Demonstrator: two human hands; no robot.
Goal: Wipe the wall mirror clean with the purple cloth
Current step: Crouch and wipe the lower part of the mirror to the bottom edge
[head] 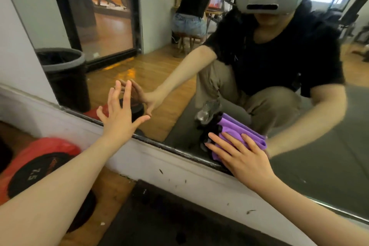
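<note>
My right hand [240, 156] lies flat with fingers straight and spread, pressing the purple cloth [242, 137] onto the wall mirror [199, 78] low down, just above its dark bottom edge. Cloth is folded into a rough oblong, smooth thin fabric with soft pleats; its long axis runs from near-left up to far-right, following the mirror's lower edge. My fingers point up and left across it. My left hand [119, 114] is open too, fingers straight and fanned, fingertips up against the glass further left; palm contact I cannot tell. The glass is glossy and reflects a crouching person in a dark tee, khaki trousers and a grey headset. Below the mirror is a white painted baseboard ledge [159, 168], scuffed and speckled with dark bits. On the wood floor near-left sits a round black weight plate [38, 173] in red plastic wrap, marked 7.5.
</note>
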